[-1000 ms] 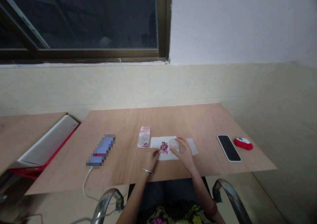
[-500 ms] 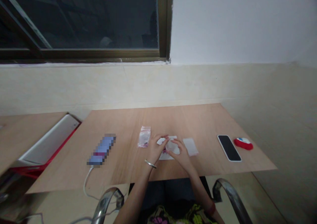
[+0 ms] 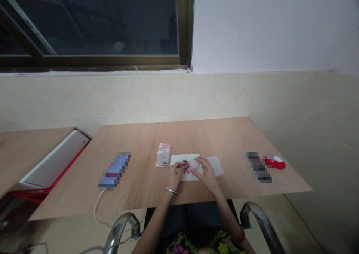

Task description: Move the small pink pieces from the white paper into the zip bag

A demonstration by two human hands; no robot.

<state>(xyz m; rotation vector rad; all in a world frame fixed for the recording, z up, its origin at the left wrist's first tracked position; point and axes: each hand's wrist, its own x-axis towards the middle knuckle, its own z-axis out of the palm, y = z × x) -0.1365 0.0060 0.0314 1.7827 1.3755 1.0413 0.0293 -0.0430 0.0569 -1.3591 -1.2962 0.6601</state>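
Observation:
A sheet of white paper (image 3: 175, 159) lies on the table under both hands. On it is a small heap of dark pink, bead-like bits (image 3: 186, 167). My right hand (image 3: 208, 176) grips a whitish, translucent round piece (image 3: 193, 165) at its right side, between thumb and fingers. The kind of this piece is unclear. My left hand (image 3: 175, 176), with a silver bangle on its wrist, is closed in a pinch at the heap's left edge. Whatever its fingertips hold is too small to name.
A clear zip bag (image 3: 163, 155) with pink bits at its bottom lies left of the paper. A pale sheet (image 3: 215, 166) is on the right. Farther out are a blurred phone (image 3: 114, 170) on a cable, a second blurred device (image 3: 258, 167) and a red-and-white object (image 3: 275, 162).
My left hand has moved left and down, away from the translucent piece, to the edge of the pink bits. The heap shows more fully now. My right hand stays at the round piece.

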